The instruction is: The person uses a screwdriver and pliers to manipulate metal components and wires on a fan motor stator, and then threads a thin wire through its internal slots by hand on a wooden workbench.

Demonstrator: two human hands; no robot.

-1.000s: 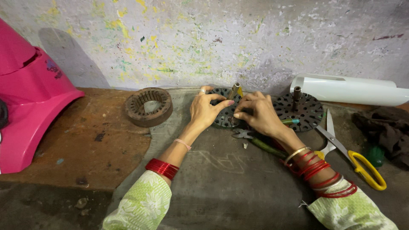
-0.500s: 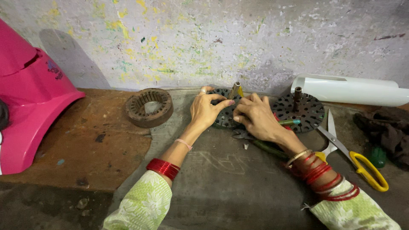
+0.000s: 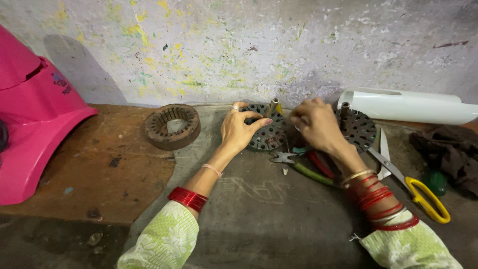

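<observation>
A dark perforated metal disc with a short upright shaft lies on the grey work surface by the wall. My left hand grips its left edge, thumb and fingers pinched on the rim. My right hand hovers just right of that disc with its fingers curled downward; what the fingertips hold is hidden. A second perforated disc with its own shaft lies partly behind my right hand. Pliers with red and green handles rest just below both hands.
A rusty slotted metal ring sits to the left on a brown board. A pink plastic housing fills the far left. On the right are yellow-handled scissors, a white roll, a dark cloth and a green tool handle.
My right hand has drawn off to the right, away from my left hand, so the disc's shaft now shows between them. My left hand stays on the disc.
</observation>
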